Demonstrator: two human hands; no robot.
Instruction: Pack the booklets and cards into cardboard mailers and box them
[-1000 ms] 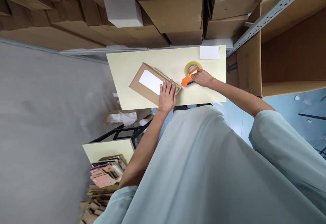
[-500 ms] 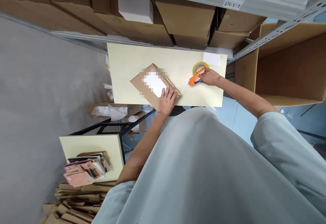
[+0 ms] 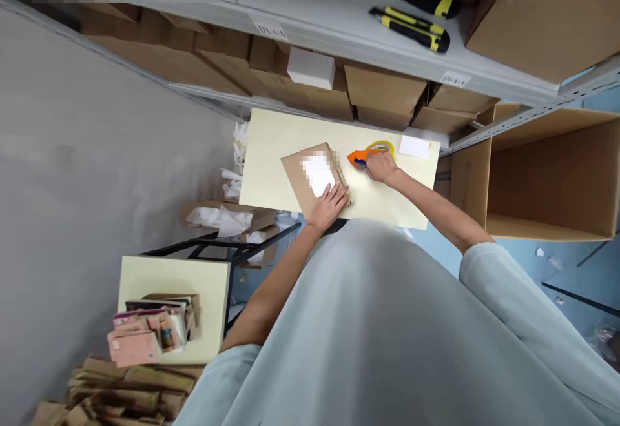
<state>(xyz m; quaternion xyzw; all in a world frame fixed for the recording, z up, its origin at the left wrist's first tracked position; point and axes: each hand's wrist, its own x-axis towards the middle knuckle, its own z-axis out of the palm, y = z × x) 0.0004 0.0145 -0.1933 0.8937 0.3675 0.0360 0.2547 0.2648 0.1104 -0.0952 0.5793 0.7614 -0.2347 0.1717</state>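
Taping the package (image 3: 296,166), I judge, with the tape dispenser (image 3: 358,157) at its right.
My left hand (image 3: 330,207) lies on the package's lower right corner, fingers slightly apart, resting rather than gripping; my right hand (image 3: 382,166) is wrapped around the tape dispenser; the package sits on the pale tabletop (image 3: 268,139), near the middle of the frame; whether tape joins the two I cannot tell; the next move, I think, calls for a firm left palm and a taut, straight pull.
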